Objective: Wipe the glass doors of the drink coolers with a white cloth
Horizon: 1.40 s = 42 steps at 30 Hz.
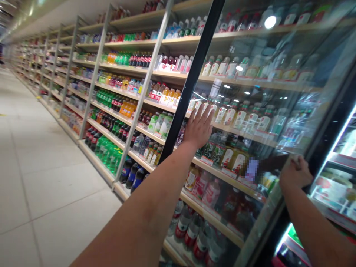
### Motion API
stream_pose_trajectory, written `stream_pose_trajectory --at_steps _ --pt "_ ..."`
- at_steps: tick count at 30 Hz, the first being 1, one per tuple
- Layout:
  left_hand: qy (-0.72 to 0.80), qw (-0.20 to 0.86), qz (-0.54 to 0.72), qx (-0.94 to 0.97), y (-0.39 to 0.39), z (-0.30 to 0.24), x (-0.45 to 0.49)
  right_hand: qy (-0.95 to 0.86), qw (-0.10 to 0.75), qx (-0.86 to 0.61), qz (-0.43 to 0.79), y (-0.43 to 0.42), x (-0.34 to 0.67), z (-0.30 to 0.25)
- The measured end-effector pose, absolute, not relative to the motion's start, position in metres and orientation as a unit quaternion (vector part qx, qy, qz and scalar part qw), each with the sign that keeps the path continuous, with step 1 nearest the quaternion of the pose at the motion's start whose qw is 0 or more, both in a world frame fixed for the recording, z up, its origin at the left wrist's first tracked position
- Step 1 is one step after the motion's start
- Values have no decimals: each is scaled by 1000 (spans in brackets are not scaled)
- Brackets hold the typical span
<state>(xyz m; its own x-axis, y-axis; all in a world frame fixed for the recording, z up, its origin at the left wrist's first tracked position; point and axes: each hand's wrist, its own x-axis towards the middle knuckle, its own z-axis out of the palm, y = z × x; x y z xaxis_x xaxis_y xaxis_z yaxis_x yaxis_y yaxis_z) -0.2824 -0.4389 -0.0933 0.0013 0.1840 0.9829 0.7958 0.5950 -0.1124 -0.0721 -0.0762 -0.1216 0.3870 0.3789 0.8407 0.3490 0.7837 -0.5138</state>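
A glass door (192, 79) with a black frame stands swung out before me, and shelves of bottled drinks show through it. My left hand (198, 128) lies flat against the glass by the frame's left edge, fingers spread, holding nothing. Farther right, my right hand (296, 174) is closed at the door's right side, by the dark frame. Its fingers are curled, and whether they grip the frame edge or some small pale thing cannot be made out. Bright light from the lit cooler (333, 178) shows behind my right hand.
Long shelves (126, 98) of bottles run away to the left, with metal uprights (141, 100) between the bays. Green soda bottles (109, 152) and dark cola bottles (135, 176) stand low down. Pale floor tiles (55, 193) form an aisle alongside. Reflections cover part of the glass.
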Motion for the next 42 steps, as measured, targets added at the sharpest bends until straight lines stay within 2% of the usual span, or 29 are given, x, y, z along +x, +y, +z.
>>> stream_pose_trajectory --at_steps 5,9,11,14,16,18,24,29,32,36,42 --pt "-661 594 -262 -376 -439 -93 -283 -548 779 -305 19 -87 -86 -111" --pt "-653 599 -268 -378 -438 -93 -283 -640 752 -154 -21 -131 -101 -145" --pt "-653 597 -271 -379 -438 -93 -283 -703 708 -49 -56 -158 -108 -174" --pt "-658 590 -272 -380 -439 -92 -282 -800 581 68 -130 -192 -114 -208" --pt "-659 590 -269 -380 -439 -92 -282 -834 511 115 -173 -208 -117 -215" --pt "-658 596 -266 -377 -439 -92 -282 -840 489 135 -194 -220 -122 -211" --pt "-648 617 -254 -367 -438 -93 -284 -766 604 149 -162 -255 -159 -146" --pt "-655 611 -252 -367 -438 -93 -284 -692 707 120 -81 -286 -194 -88" --pt "-656 608 -253 -369 -439 -93 -283 -685 716 120 -60 -298 -205 -87" --pt "-658 600 -259 -374 -439 -93 -284 -710 680 153 -102 -304 -209 -90" --pt "-658 603 -258 -369 -436 -93 -287 -679 720 122 -71 -311 -228 -29"
